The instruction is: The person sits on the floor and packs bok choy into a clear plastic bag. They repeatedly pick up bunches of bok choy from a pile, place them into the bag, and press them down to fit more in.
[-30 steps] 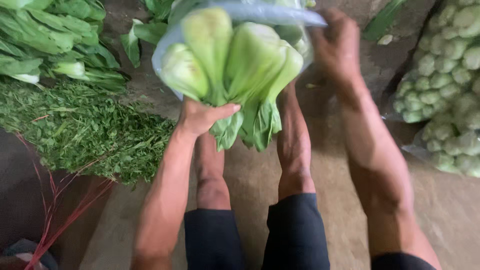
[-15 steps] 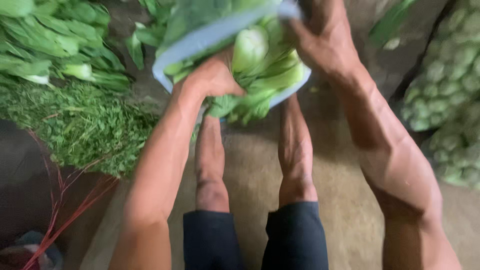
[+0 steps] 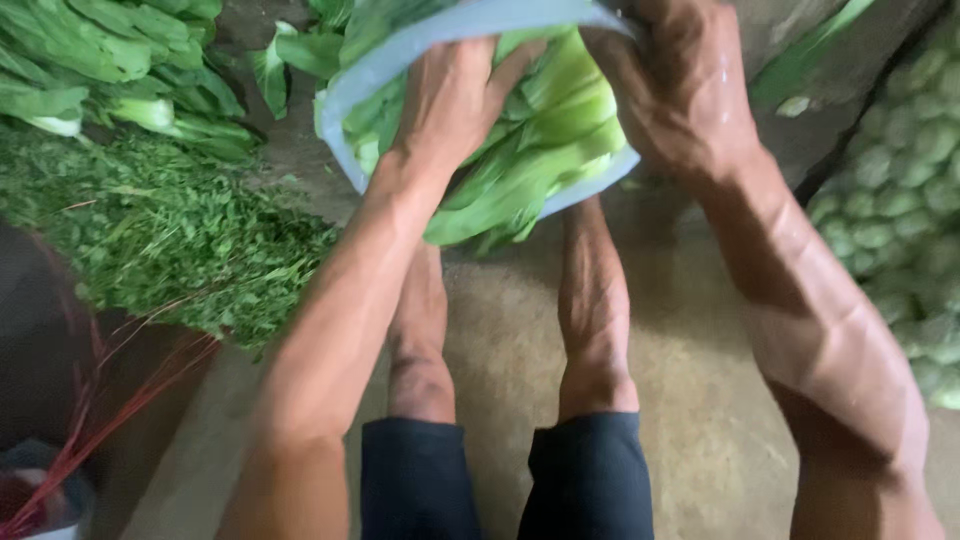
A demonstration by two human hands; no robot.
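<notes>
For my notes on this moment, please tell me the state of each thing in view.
plastic bag: open, held up
bok choy: partly in the bag, stems out
left hand: pressing on the bok choy
right hand: gripping the bag's edge
leafy herbs: heaped loose
red strings: lying loose

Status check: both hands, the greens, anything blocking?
Left hand pressed on bok choy inside clear plastic bag. Right hand gripping bag rim. Herb pile off to the side; nothing blocking.
</notes>
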